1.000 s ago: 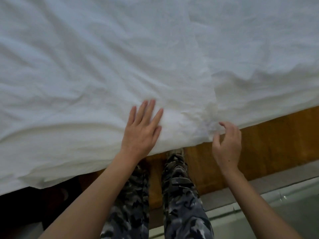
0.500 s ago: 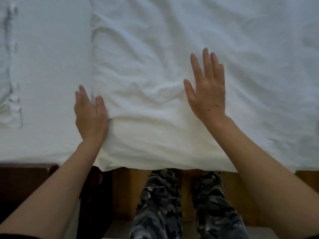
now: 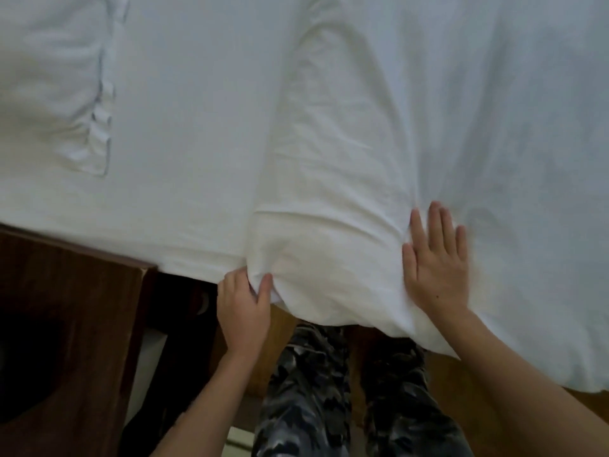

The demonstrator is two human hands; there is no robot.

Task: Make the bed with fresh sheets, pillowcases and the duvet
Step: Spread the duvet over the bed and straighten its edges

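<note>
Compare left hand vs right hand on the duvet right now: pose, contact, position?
The left hand pinches the duvet corner, thumb curled over the fabric; the right hand lies flat, fingers straight, pressing down on top.
The left hand sits at the duvet's near edge, over the bed's side; the right hand rests further in on the duvet.
Shared: both are bare and touch the same white duvet.

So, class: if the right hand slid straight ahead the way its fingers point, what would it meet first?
Probably only more duvet: the right hand lies flat on it, fingers pointing up the bed.
</note>
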